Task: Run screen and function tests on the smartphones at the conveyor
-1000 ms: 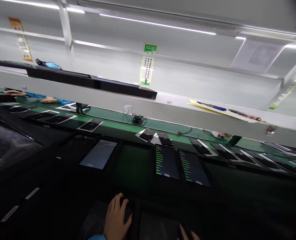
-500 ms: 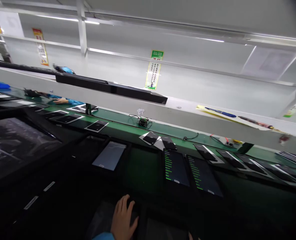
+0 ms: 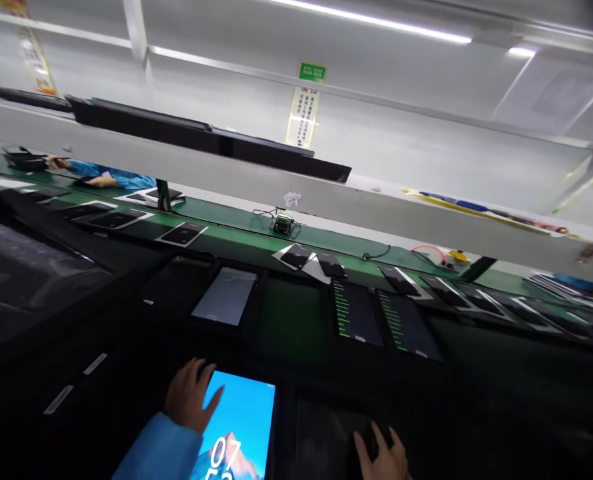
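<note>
Head view: where do the hands stand, and on what?

Left hand (image 3: 192, 395), between seven and eight o'clock from the picture's centre: fingers loosely spread at the left edge of a flat, glass-faced tablet with a lit blue mountain screen (image 3: 243, 413), itself at seven. The thumb overlaps the display; contact cannot be confirmed. Right hand (image 3: 385, 459), at five: fingers parted and curved by the right edge of a flat, black-framed tablet with a dark screen (image 3: 323, 433), which lies near six. I cannot tell whether it pinches that edge.

Principal risk on the lit tablet?

A stray input, in my judgement. The cause would be the thumb settling on the glass. The light blue fabric sleeve (image 3: 157, 448) lies close by and could brush it too.

And on the dark one?

A slipped grip or an unintended press on the rim. Poor contrast would cause it: black frame, dim surroundings, edges hardly legible.

Any collision hazard?

Moderate. The two tablets sit side by side, so a sideways push could knock their frames together. Forward travel could reach the two upright dark-screened tablets with green bars (image 3: 357, 312), between four and five, or the flat tablet with a pale grey screen (image 3: 226, 295) at eight.

Limits of inspection?

The lit tablet's lower end is out of frame; its condition stays unverified.
</note>
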{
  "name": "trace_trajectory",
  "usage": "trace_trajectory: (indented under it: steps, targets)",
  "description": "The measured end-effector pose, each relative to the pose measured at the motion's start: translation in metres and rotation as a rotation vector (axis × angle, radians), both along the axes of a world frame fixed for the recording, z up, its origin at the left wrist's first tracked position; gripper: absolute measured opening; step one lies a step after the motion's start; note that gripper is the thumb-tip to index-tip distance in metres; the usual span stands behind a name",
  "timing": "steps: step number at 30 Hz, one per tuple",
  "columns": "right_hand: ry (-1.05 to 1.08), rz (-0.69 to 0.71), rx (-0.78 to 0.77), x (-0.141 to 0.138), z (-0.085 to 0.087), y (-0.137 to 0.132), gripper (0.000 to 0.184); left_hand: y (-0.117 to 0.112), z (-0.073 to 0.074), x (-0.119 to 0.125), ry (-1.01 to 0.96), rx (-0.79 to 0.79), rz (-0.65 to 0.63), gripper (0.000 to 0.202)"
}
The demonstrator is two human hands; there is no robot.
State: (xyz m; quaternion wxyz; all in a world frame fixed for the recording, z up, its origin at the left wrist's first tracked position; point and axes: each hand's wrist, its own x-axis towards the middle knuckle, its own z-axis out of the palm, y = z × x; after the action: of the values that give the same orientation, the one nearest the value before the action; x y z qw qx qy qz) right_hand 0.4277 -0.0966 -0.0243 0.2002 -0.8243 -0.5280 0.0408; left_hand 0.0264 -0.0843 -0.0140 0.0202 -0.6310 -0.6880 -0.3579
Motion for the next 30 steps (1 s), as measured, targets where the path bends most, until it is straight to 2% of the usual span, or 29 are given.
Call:
trace_trajectory:
  steps: [3, 6, 9, 13, 19, 23, 27, 30]
  targets:
    - [0.05, -0.001, -0.041, -0.003, 0.006, -0.001, 0.074, -0.011, -0.016, -0.017, -0.077, -0.015, 0.071, 0.049]
    - [0.089, -0.02, -0.057, -0.007, 0.015, -0.002, 0.075, -0.02, -0.03, -0.013, -0.145, -0.022, 0.032, 0.048]
    - [0.117, -0.015, -0.046, -0.01, 0.023, -0.004, 0.081, -0.027, -0.036, -0.008, -0.192, -0.023, 0.012, 0.043]
    - [0.115, -0.003, -0.026, -0.013, 0.03, -0.005, 0.085, -0.032, -0.034, -0.011, -0.235, -0.034, -0.031, 0.045]
    - [0.117, 0.029, -0.016, -0.013, 0.031, -0.006, 0.086, -0.045, -0.026, -0.013, -0.248, -0.071, -0.111, 0.054]
    - [0.144, 0.08, -0.036, -0.009, 0.032, -0.007, 0.091, -0.061, -0.018, -0.021, -0.256, -0.1, -0.196, 0.081]
    - [0.18, 0.147, -0.059, -0.002, 0.033, -0.008, 0.095, -0.082, -0.012, -0.033, -0.218, -0.268, -0.296, 0.112]
    - [0.213, 0.212, -0.064, 0.002, 0.032, -0.014, 0.098, -0.094, -0.012, -0.035, -0.107, -0.344, -0.275, 0.129]
